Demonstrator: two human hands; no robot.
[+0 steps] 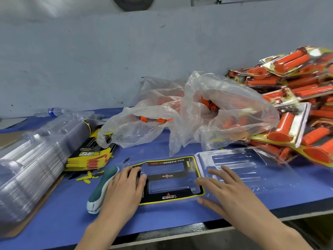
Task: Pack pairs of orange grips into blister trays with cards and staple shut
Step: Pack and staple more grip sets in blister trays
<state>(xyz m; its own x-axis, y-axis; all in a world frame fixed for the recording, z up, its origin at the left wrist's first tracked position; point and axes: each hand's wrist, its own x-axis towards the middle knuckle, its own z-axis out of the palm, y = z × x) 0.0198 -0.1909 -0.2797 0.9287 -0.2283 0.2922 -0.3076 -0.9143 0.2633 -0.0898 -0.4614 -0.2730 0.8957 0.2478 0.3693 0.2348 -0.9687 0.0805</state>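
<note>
The clear plastic blister tray (234, 163) lies opened flat near the front edge of the blue counter (162, 219). The black-and-yellow printed card (169, 175) sits in its left half. The left hand (124, 186) is open, its straight fingers pressing on the card's left end. The right hand (227, 188) is open with fingers spread and rests across the tray's middle fold. The green-and-white stapler (102, 186) lies just beside the left hand. Loose orange cylindrical grips (209, 103) remain in the crumpled transparent bag (198, 109) at the counter's back edge. Finished packs (297, 98) are piled at the right edge.
</note>
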